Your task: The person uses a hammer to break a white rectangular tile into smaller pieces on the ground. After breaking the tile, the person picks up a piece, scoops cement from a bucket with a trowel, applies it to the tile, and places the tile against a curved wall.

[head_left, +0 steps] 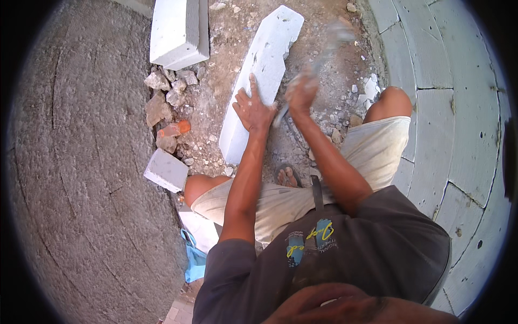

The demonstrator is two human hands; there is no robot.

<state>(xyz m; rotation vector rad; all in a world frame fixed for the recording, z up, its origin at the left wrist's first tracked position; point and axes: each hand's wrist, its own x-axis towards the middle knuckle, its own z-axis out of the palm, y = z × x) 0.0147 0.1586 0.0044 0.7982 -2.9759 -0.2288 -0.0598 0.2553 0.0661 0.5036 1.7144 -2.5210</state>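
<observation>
A long white lightweight block [264,59] lies on the rubble-strewn ground in front of me, its right edge chipped and jagged. My left hand [254,110] is pressed flat on its top with fingers spread, so it is open. To the right of the block, my right hand [302,94] is closed round the handle of a hammer-like tool [326,51]. Motion smears the tool, so its exact head shape cannot be made out. Its handle end sticks out below my fist, close to the left hand's thumb.
Rough grey wall [91,151] on the left; pale block wall [437,119] on the right. Another white block [175,32] stands at the far left, above broken stones [159,108] and an orange plastic bottle [175,128]. Near my knee are a small block [166,170] and blue bag [195,262].
</observation>
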